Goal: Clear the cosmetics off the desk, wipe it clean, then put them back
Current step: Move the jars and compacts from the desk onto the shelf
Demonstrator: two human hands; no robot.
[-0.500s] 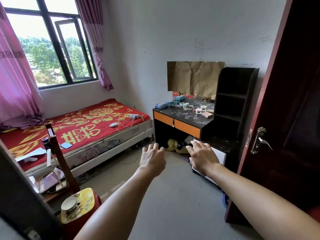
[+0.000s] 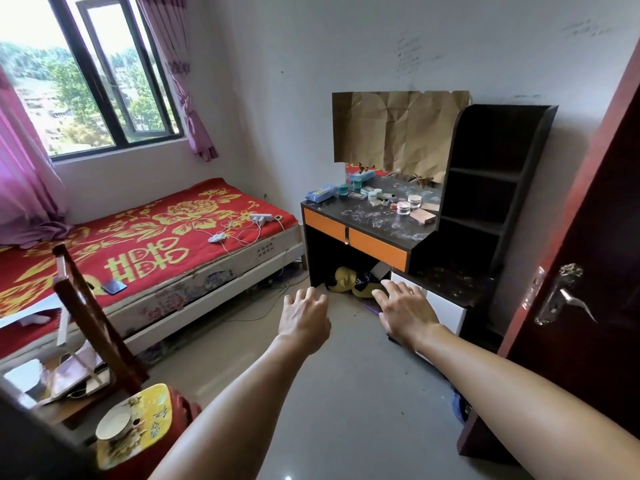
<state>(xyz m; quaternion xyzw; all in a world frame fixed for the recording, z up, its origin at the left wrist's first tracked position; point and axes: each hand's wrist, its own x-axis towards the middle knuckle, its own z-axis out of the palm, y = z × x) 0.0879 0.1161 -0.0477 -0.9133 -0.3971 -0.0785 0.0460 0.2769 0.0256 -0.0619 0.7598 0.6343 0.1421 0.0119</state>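
A dark desk [image 2: 377, 227] with orange drawer fronts stands against the far wall. Its dusty top carries several cosmetics: a blue packet [image 2: 320, 194] at the left corner, teal jars [image 2: 356, 184], small clear jars [image 2: 402, 207] and a pink box [image 2: 423, 216] on the right. My left hand [image 2: 304, 315] and my right hand [image 2: 405, 308] stretch forward over the floor, fingers spread and holding nothing, well short of the desk.
A bed with a red and gold cover [image 2: 145, 244] lies left of the desk, with cables and a phone on it. A dark shelf unit [image 2: 491, 188] joins the desk's right side. A red door [image 2: 588, 258] stands open at right. A wooden chair [image 2: 93, 317] and a red-and-yellow stool [image 2: 135, 424] sit near left.
The view has come closer to the desk. Both hands stay stretched out and empty, fingers spread.
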